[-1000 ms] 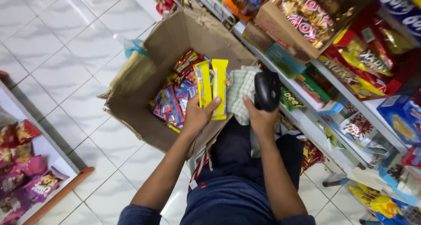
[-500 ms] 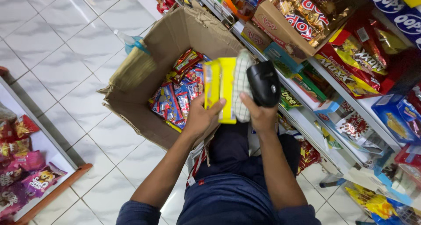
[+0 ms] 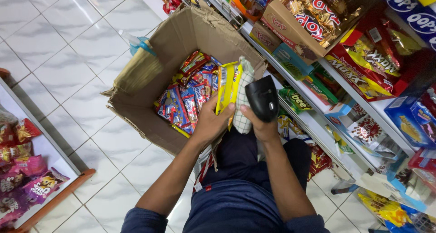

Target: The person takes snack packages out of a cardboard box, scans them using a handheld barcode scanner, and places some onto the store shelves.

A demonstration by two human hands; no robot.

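Head view, looking down over your lap in a shop aisle. Your left hand [image 3: 210, 122] holds a yellow snack packet [image 3: 227, 88] upright, fingers clamped around its lower end, thumb across the front. Your right hand [image 3: 260, 125] grips a black handheld scanner [image 3: 262, 97], fingers closed around its handle; the scanner sits just beside the packet, to its right. Between the packet and the scanner, a checked cloth [image 3: 243, 96] stands up; which hand pins it is unclear. Beyond your hands, an open cardboard box [image 3: 150, 74] rests on the white tiled floor [image 3: 54, 37], filled with red and blue snack packets [image 3: 186, 99]. Shelves [image 3: 336, 85] stocked with packaged snacks run along your right. At far left, a low shelf [image 3: 43, 146] carries pink and red packets.
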